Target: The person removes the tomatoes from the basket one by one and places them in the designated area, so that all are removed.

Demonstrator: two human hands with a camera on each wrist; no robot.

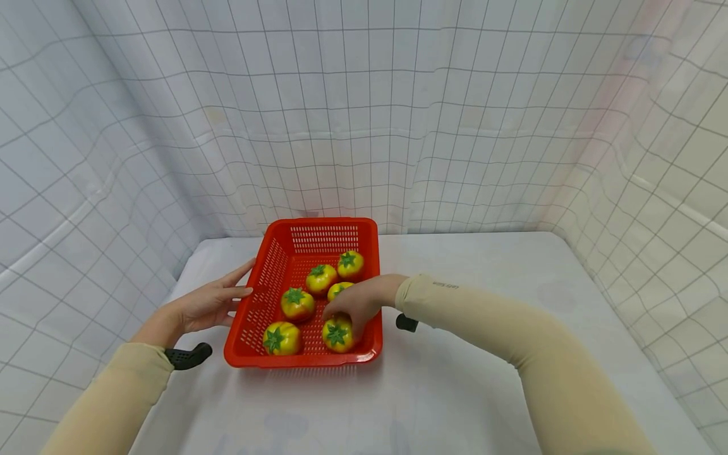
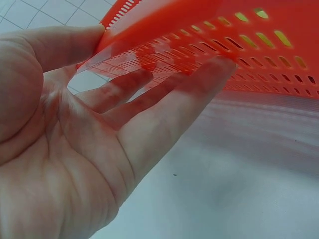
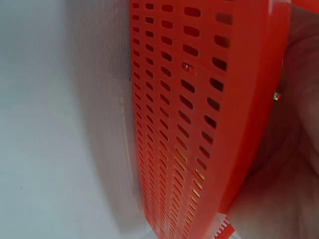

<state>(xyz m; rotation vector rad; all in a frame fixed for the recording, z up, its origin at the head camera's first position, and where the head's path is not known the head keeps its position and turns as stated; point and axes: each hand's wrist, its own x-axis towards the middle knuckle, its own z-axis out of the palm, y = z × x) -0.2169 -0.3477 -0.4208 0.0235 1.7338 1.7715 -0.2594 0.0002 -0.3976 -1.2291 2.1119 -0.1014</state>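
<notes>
A red plastic basket (image 1: 309,361) with slotted walls stands on the white table and holds several yellow tomatoes with reddish undersides and green star-shaped tops. My left hand (image 1: 207,304) is at the basket's left side. In the left wrist view its fingers (image 2: 164,112) are fairly straight and reach to the slotted wall, with the thumb touching the rim. Over the right rim, my right hand (image 1: 364,303) reaches in and grips the near right tomato (image 1: 337,336). Partly behind that hand is another tomato (image 1: 338,289). The right wrist view hides the fingertips behind the wall.
Inside the basket lie a front left tomato (image 1: 282,339), a middle one (image 1: 297,306) and two farther back (image 1: 321,278), (image 1: 351,263). The white table (image 1: 472,379) extends to the right. Grid-patterned curtains (image 1: 364,126) surround it at the back and sides.
</notes>
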